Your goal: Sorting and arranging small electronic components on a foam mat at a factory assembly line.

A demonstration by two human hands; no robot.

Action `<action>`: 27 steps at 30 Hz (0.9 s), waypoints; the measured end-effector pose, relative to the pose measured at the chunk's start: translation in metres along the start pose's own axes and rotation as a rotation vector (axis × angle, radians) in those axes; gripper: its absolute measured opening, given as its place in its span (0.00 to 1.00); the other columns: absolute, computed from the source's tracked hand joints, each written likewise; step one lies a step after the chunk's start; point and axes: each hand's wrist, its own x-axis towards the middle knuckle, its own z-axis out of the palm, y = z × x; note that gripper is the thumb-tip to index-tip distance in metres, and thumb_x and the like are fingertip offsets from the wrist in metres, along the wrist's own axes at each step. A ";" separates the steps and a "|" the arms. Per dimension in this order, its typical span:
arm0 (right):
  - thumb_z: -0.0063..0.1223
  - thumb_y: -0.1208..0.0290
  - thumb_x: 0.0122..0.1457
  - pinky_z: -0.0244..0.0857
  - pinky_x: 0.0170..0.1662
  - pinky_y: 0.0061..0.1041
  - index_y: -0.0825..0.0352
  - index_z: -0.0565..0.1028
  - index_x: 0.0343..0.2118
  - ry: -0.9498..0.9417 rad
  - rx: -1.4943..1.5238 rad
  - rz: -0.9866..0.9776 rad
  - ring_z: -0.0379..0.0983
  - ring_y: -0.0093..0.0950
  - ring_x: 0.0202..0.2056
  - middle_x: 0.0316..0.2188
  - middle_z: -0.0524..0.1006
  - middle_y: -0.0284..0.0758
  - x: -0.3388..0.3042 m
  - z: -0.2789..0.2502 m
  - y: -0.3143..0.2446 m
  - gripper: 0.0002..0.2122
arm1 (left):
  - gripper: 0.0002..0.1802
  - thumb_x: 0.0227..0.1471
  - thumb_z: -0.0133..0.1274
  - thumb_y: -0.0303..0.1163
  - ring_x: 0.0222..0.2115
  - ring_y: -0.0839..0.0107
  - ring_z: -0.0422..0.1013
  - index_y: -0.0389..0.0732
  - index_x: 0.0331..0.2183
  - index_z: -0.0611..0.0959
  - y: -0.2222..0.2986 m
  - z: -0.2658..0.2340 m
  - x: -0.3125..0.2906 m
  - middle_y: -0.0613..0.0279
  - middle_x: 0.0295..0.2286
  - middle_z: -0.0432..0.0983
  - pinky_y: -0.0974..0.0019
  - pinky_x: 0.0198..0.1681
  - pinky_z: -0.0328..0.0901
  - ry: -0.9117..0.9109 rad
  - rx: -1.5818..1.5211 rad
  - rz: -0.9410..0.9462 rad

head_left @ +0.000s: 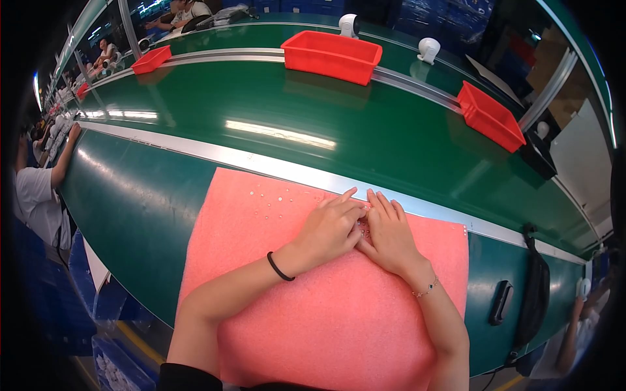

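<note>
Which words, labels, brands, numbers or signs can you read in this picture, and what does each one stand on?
None can be read.
Pink mat: no lettering shows.
Middle red bin: no lettering shows on the side in view.
Black oblong object on the right: any marking is too small to read.
White device at the back: any marking is too small to read.

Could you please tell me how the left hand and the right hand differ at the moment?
The left hand has a plain black band at its wrist, while the right hand has a thin bracelet. The left hand angles up and to the right; the right hand leans up and to the left. Both are bare and over the pink sheet.
</note>
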 end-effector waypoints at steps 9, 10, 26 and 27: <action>0.50 0.56 0.57 0.43 0.63 0.47 0.72 0.65 0.46 -0.010 0.004 0.009 0.50 0.46 0.63 0.60 0.57 0.53 0.000 0.000 0.000 0.23 | 0.14 0.43 0.52 0.22 0.56 0.53 0.62 0.35 0.37 0.80 0.000 0.000 0.000 0.55 0.43 0.75 0.51 0.50 0.63 -0.005 0.013 0.003; 0.50 0.56 0.57 0.43 0.63 0.47 0.72 0.65 0.47 -0.014 0.003 0.012 0.50 0.46 0.63 0.60 0.57 0.53 0.000 0.000 0.000 0.23 | 0.14 0.43 0.52 0.22 0.56 0.53 0.62 0.35 0.37 0.80 0.000 0.001 -0.001 0.55 0.43 0.75 0.51 0.51 0.63 -0.003 0.011 0.003; 0.50 0.57 0.56 0.43 0.63 0.47 0.73 0.65 0.48 -0.010 0.012 0.012 0.50 0.46 0.63 0.60 0.58 0.53 0.000 0.000 -0.001 0.24 | 0.13 0.44 0.51 0.22 0.56 0.54 0.62 0.34 0.37 0.80 0.000 0.000 -0.001 0.56 0.43 0.75 0.52 0.49 0.64 -0.012 0.002 -0.012; 0.51 0.57 0.56 0.43 0.63 0.47 0.73 0.65 0.48 -0.008 0.008 0.010 0.51 0.46 0.63 0.60 0.58 0.53 0.000 0.000 0.000 0.24 | 0.13 0.44 0.52 0.23 0.56 0.55 0.62 0.34 0.37 0.80 0.000 0.000 -0.001 0.56 0.43 0.75 0.52 0.49 0.64 -0.011 -0.001 -0.009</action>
